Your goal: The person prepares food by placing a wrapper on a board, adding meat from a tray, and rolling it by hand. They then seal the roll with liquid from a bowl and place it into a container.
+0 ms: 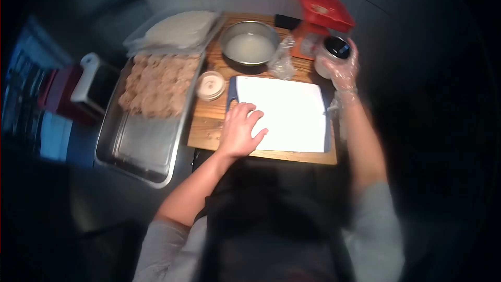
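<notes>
My left hand [240, 131], bare, lies on the left side of a white cutting board [292, 112] with blue ends. Its fingers are spread and hold nothing. My right hand [346, 74] wears a clear plastic glove and is wrapped round a pale jar [324, 66] with a dark, shiny top, beyond the board's far right corner. Beside my left hand, up and to the left, is a small round tub [211, 86] with pale contents. Crumpled clear plastic [282, 63] lies at the board's far edge.
A metal bowl [228, 56] of cloudy liquid stands behind the board on the wooden surface [204, 128]. At left, a metal tray [169, 177] holds many brownish lumps; white sheets [182, 27] in plastic lie behind. A red-topped scale [329, 13] stands at back right.
</notes>
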Action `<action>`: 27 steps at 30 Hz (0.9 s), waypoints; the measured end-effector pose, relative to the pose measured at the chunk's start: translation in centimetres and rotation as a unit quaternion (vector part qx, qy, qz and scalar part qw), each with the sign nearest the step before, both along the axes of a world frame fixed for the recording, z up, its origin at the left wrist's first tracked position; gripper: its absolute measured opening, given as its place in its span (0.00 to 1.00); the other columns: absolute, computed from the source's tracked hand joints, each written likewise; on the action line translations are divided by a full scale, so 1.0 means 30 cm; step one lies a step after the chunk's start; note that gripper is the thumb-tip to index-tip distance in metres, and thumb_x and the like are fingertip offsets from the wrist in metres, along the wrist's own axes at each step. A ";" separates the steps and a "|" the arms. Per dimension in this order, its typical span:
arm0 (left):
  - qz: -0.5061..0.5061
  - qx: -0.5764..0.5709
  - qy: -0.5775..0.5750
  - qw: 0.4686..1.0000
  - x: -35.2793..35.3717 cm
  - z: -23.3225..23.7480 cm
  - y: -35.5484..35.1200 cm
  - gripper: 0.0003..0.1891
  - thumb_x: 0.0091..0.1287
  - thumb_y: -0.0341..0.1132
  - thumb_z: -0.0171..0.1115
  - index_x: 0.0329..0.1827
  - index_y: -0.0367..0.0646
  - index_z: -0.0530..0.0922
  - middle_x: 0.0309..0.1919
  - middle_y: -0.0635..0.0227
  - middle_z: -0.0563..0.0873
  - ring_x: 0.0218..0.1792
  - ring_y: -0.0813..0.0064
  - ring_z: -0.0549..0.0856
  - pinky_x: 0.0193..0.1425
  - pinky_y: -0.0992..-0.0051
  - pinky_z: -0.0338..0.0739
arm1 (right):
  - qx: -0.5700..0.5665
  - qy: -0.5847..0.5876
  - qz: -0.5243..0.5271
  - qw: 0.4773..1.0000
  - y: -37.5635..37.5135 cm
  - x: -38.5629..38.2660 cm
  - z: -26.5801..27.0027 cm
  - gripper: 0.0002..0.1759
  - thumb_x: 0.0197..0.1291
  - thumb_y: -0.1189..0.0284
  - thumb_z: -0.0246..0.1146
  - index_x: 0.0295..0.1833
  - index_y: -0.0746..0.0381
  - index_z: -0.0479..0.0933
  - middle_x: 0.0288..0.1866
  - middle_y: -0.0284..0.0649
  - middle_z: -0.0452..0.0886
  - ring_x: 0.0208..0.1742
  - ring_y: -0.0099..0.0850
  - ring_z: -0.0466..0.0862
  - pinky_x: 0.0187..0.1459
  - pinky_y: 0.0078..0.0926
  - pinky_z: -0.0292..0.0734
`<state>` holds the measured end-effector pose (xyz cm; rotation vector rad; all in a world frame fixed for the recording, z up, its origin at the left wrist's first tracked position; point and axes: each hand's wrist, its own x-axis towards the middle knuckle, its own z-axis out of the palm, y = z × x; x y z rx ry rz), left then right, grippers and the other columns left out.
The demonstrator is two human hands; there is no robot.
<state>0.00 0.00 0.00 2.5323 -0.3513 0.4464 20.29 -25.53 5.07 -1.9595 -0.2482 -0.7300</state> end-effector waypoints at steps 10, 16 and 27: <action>-0.002 -0.051 -0.052 0.997 -0.008 -0.020 0.016 0.20 0.59 0.41 0.70 0.51 0.43 0.80 0.54 0.57 0.77 0.60 0.55 0.73 0.65 0.57 0.65 | 0.014 -0.038 0.012 0.999 -0.015 0.171 -0.165 0.54 0.36 0.69 0.84 0.71 0.62 0.63 0.67 0.51 0.70 0.67 0.41 0.73 0.71 0.40 0.67; -0.033 -0.190 -0.068 0.979 -0.041 0.032 0.004 0.18 0.58 0.37 0.69 0.52 0.45 0.80 0.55 0.58 0.78 0.61 0.58 0.74 0.62 0.59 0.70 | 0.055 -0.052 0.013 0.997 -0.021 0.209 -0.214 0.53 0.42 0.63 0.82 0.73 0.62 0.62 0.72 0.54 0.66 0.73 0.46 0.68 0.75 0.42 0.60; 0.144 0.023 -0.079 0.986 0.295 0.520 0.661 0.08 0.67 0.35 0.64 0.44 0.41 0.83 0.41 0.63 0.86 0.43 0.63 0.85 0.51 0.69 0.79 | 0.082 0.213 0.236 0.945 0.138 -0.443 0.015 0.38 0.62 0.69 0.66 0.76 0.61 0.60 0.77 0.52 0.59 0.78 0.47 0.60 0.75 0.43 0.58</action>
